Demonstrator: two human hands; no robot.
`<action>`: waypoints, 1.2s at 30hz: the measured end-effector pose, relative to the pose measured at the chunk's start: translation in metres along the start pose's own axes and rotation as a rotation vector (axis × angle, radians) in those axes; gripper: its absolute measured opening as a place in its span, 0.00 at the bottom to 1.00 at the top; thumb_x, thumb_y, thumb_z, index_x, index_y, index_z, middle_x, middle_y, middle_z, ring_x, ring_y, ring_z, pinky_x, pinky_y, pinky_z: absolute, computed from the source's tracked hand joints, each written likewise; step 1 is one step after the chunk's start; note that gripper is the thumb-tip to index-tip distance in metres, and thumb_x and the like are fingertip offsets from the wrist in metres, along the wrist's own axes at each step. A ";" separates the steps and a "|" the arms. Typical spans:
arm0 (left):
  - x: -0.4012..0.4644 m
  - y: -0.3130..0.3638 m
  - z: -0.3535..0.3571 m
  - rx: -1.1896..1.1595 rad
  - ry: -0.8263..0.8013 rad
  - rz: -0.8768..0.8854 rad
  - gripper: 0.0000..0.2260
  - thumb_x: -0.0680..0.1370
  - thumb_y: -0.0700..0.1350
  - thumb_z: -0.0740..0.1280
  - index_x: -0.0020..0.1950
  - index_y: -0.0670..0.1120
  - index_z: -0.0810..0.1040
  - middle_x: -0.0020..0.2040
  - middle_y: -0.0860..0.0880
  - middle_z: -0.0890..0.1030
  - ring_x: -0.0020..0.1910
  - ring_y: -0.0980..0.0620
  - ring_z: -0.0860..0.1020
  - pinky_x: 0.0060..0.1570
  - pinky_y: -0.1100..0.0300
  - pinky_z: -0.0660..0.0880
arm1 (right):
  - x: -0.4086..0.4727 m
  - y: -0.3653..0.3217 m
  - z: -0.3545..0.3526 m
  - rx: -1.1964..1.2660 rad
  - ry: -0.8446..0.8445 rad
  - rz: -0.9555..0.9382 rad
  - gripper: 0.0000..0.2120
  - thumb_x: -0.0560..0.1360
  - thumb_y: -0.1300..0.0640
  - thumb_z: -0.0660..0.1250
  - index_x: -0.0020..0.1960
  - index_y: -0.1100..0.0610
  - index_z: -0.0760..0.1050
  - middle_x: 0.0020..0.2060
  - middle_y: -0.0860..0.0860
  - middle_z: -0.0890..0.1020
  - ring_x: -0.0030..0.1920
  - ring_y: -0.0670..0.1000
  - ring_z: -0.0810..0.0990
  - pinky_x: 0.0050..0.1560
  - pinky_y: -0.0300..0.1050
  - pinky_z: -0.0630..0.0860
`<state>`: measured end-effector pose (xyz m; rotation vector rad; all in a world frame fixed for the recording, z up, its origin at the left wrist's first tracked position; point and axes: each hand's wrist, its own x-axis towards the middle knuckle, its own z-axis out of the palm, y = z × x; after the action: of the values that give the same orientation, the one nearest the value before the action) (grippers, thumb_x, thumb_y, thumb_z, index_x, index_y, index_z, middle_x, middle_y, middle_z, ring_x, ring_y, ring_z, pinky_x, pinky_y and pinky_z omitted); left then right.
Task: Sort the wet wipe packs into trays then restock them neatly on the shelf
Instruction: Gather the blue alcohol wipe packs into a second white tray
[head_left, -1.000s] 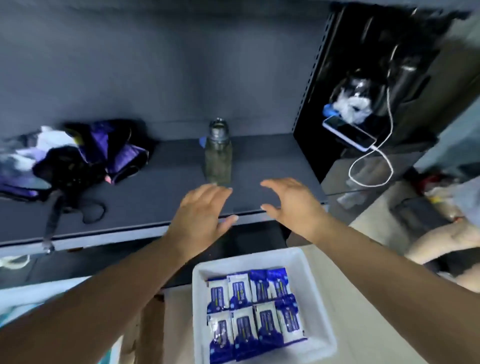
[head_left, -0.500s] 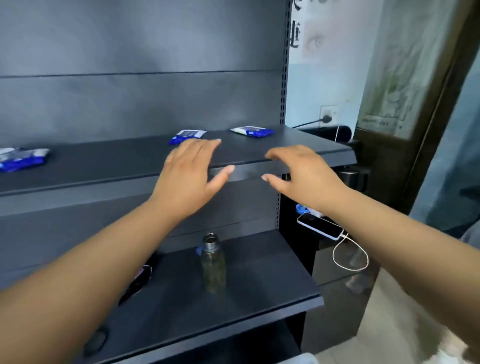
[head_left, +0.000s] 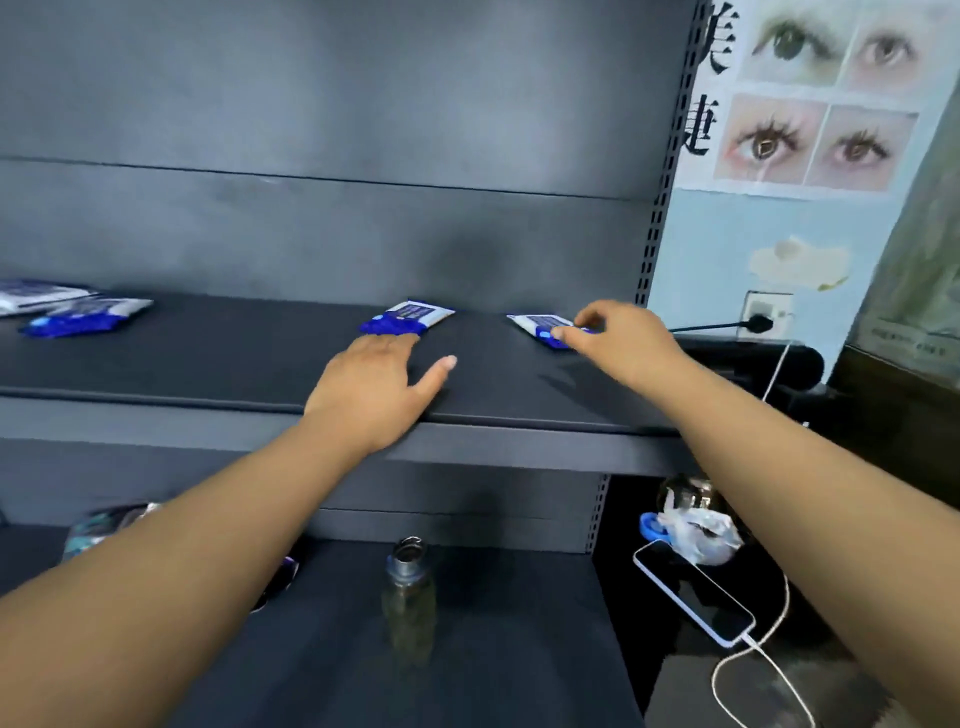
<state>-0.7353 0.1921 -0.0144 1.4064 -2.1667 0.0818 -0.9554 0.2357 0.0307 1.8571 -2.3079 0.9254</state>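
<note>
Left hand (head_left: 371, 387) is lying flat, fingertips touching the centre blue-and-white wet wipe pack (head_left: 408, 318); right hand (head_left: 618, 335) is now pinching another (head_left: 537, 323). Two more packs (head_left: 85, 317) are lying upper left on the dark grey shelf (head_left: 218, 358), four altogether.

A dark grey metal shelving unit (head_left: 332, 234) fills the left and centre, its perforated upright (head_left: 670, 156) at the right edge. To the right, a pale blue wall (head_left: 727, 244) carries a poster of eyes (head_left: 810, 98) and a socket (head_left: 766, 312).
</note>
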 end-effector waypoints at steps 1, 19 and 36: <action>0.000 0.000 0.000 0.007 -0.014 0.001 0.26 0.79 0.60 0.52 0.72 0.48 0.64 0.70 0.47 0.69 0.69 0.48 0.64 0.64 0.55 0.62 | 0.018 0.001 0.003 -0.002 -0.025 0.022 0.20 0.76 0.46 0.63 0.56 0.62 0.76 0.55 0.57 0.79 0.56 0.56 0.75 0.53 0.45 0.70; 0.104 -0.024 0.014 -0.186 -0.208 -0.293 0.22 0.80 0.57 0.53 0.58 0.43 0.76 0.61 0.42 0.77 0.58 0.45 0.73 0.49 0.60 0.65 | 0.115 0.036 0.056 -0.191 -0.160 0.323 0.29 0.76 0.37 0.55 0.68 0.56 0.66 0.69 0.57 0.66 0.71 0.57 0.59 0.69 0.55 0.55; 0.151 -0.032 0.037 -0.379 -0.123 -0.511 0.27 0.69 0.49 0.75 0.61 0.36 0.70 0.56 0.40 0.76 0.53 0.43 0.76 0.44 0.57 0.69 | 0.115 0.045 0.061 -0.085 -0.156 0.319 0.33 0.72 0.37 0.65 0.68 0.57 0.63 0.68 0.55 0.67 0.71 0.57 0.60 0.70 0.58 0.55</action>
<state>-0.7687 0.0406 0.0182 1.7080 -1.7236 -0.5843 -1.0082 0.1105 0.0060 1.6111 -2.7475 0.7138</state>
